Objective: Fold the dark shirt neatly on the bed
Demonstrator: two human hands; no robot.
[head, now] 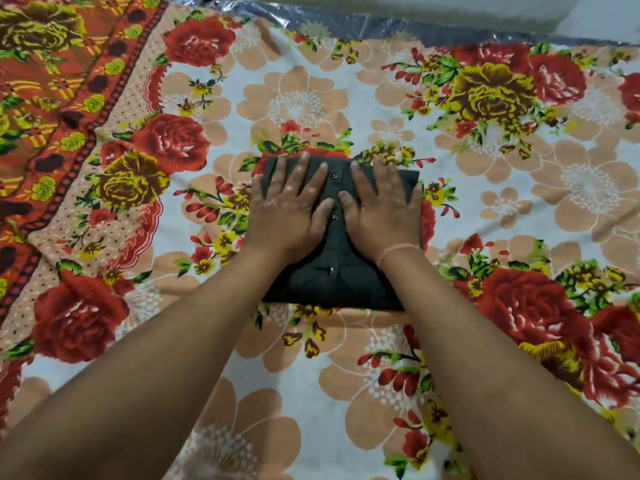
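Observation:
The dark shirt lies on the bed as a compact rectangle, button placket facing up along its middle. My left hand rests flat on the shirt's left half, fingers spread and pointing away from me. My right hand lies flat on the right half in the same way, with a thin pink band on its wrist. Both palms press on the cloth and neither grips it. The hands hide most of the shirt's far half.
A floral bedsheet with red roses and peach flowers covers the bed around the shirt. A folded-over orange patterned border lies at the far left. A strip of shiny plastic-wrapped mattress shows along the far edge.

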